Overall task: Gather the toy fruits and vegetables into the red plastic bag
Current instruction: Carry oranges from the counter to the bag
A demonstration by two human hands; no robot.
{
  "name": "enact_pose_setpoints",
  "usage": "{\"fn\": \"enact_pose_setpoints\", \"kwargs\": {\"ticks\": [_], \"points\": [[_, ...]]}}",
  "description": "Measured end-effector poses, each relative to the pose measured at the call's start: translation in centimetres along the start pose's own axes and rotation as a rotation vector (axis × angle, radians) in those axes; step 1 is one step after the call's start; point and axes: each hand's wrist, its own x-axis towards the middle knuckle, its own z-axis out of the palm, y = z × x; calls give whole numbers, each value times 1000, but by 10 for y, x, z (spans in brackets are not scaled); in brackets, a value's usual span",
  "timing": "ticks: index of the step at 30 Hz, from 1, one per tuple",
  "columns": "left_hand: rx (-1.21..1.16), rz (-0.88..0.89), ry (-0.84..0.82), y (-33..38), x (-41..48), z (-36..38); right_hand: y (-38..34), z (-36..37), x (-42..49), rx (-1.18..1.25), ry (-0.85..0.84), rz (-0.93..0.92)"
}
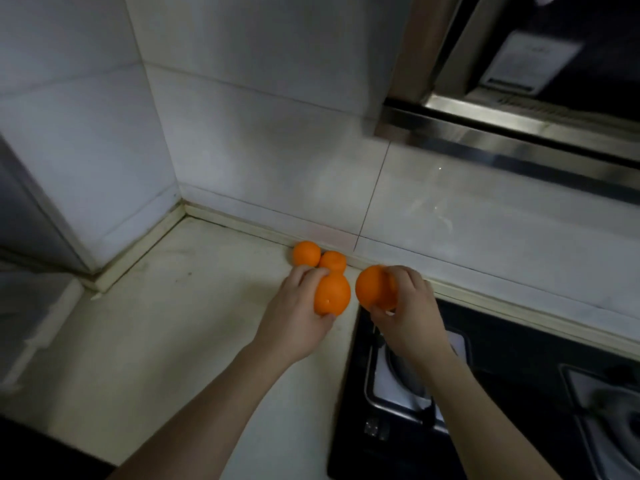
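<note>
My left hand (294,317) grips a toy orange (331,294) just above the pale countertop. My right hand (408,313) holds another toy orange (372,287) beside it, over the left edge of the stove. Two more toy oranges lie against the tiled back wall: one (306,253) further left and one (333,261) touching it, just behind my left fingers. No red plastic bag is in view.
A black gas stove (485,393) with metal burners fills the lower right. A range hood (519,133) hangs above it. The pale countertop (173,323) runs into the tiled corner at the left, next to a grey appliance side (31,220).
</note>
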Motion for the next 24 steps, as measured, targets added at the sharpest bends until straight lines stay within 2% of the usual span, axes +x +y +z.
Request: {"fn": "enact_pose_setpoints", "kwargs": {"ticks": [12,18,24], "points": [[-27,115,89,82,-129,-112,-101,-103,-156,91,230,0],[-70,158,63,129,-175,-127,-111,-149,-223,138,321,35],[-122,219,9,188,-201,-109,-91,-192,-280,106,397,96]]}}
